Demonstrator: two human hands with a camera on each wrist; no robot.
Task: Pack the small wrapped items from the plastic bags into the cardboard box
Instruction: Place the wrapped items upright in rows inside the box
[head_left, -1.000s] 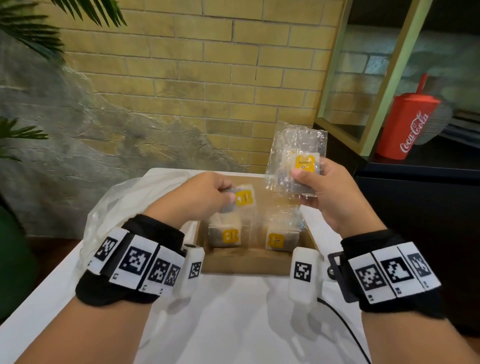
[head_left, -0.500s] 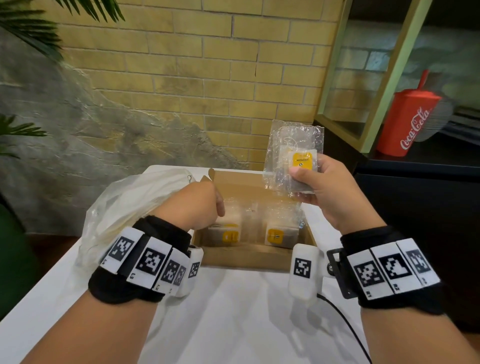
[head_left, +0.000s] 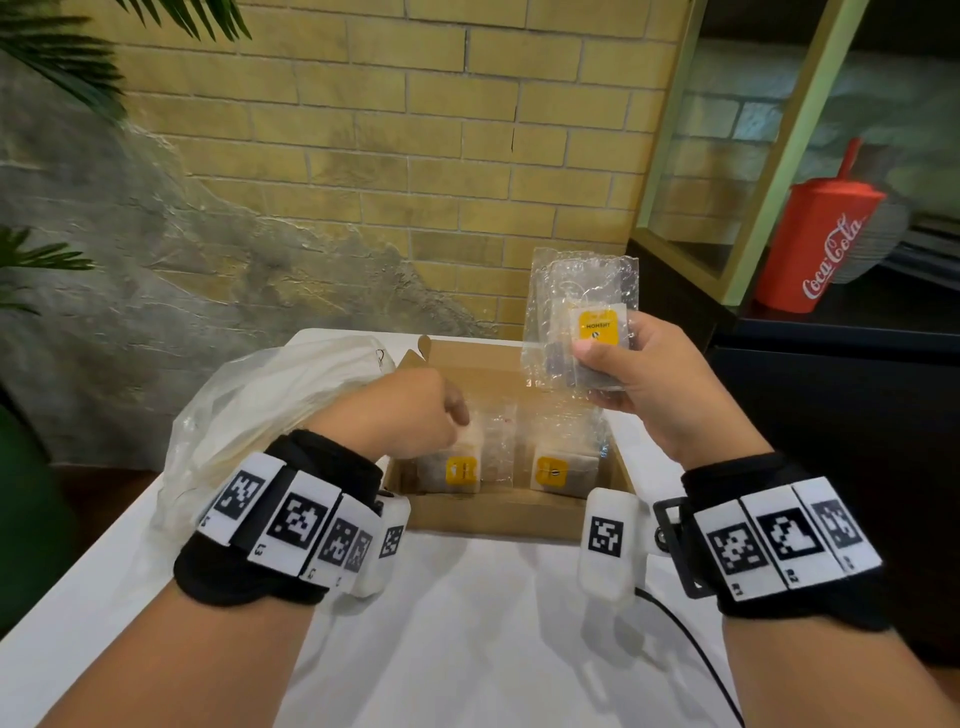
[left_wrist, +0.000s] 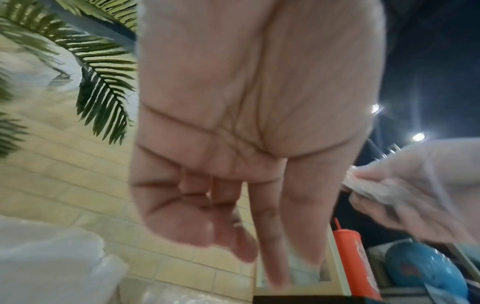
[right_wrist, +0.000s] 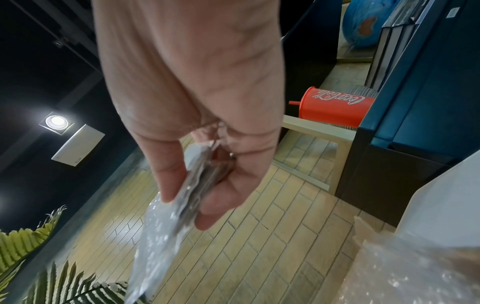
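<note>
An open cardboard box (head_left: 493, 514) stands on the white table. Two bubble-wrapped items with yellow labels (head_left: 460, 470) (head_left: 553, 473) stand side by side along its near wall. My left hand (head_left: 452, 410) reaches down into the box's left side, just above the left item. In the left wrist view its index and middle fingers (left_wrist: 270, 236) point straight down and nothing shows in its grip. My right hand (head_left: 613, 364) grips a stack of bubble-wrapped items (head_left: 582, 312) above the box's far right corner, thumb on the yellow label. The right wrist view shows that stack (right_wrist: 161, 236) pinched between thumb and fingers.
A crumpled clear plastic bag (head_left: 270, 405) lies left of the box, against my left forearm. A black counter (head_left: 831, 389) with a red Coca-Cola cup (head_left: 815, 244) stands close on the right. A brick wall runs behind. A black cable (head_left: 691, 639) trails over the table (head_left: 467, 623).
My left hand carried a wrapped item down into the left side of the box, and the item is no longer visible in its fingers. My right hand kept its stack roughly in place.
</note>
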